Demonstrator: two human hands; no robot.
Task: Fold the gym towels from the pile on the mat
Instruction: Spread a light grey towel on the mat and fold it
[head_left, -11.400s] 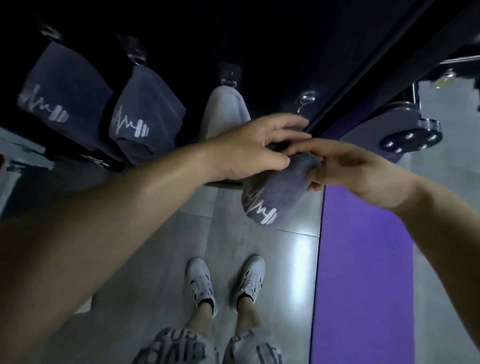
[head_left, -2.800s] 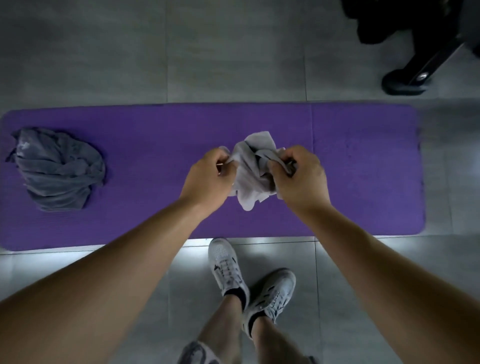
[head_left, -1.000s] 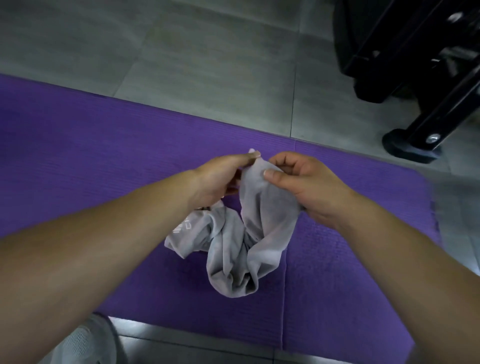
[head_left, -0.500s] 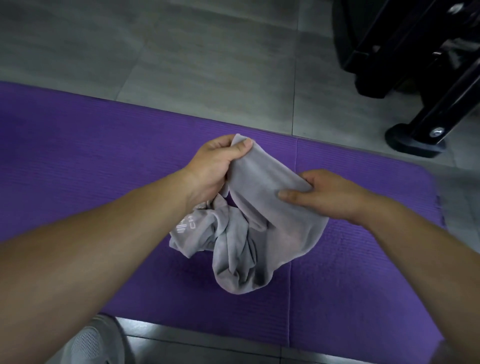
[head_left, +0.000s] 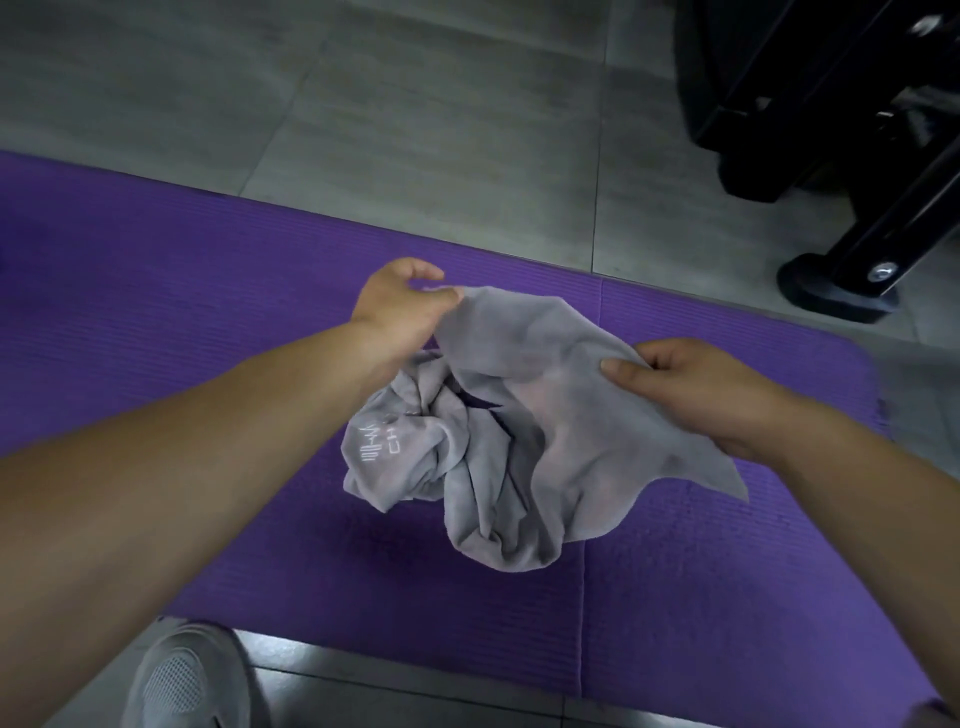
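Observation:
A light grey gym towel (head_left: 524, 447) hangs crumpled over the purple mat (head_left: 197, 312), a white logo showing on its lower left fold. My left hand (head_left: 397, 304) pinches one corner of its upper edge. My right hand (head_left: 696, 389) pinches the same edge farther right, thumb on top. The edge is stretched between the two hands while the rest of the cloth sags in bunched folds onto the mat.
Black gym equipment with a round foot (head_left: 836, 291) stands on the grey tiled floor (head_left: 415, 114) at the upper right, beyond the mat. My white shoe (head_left: 187, 680) is on the floor at the mat's near edge.
My hands have drawn apart along the towel's edge, the right hand sliding right, so more of the cloth is spread out between them.

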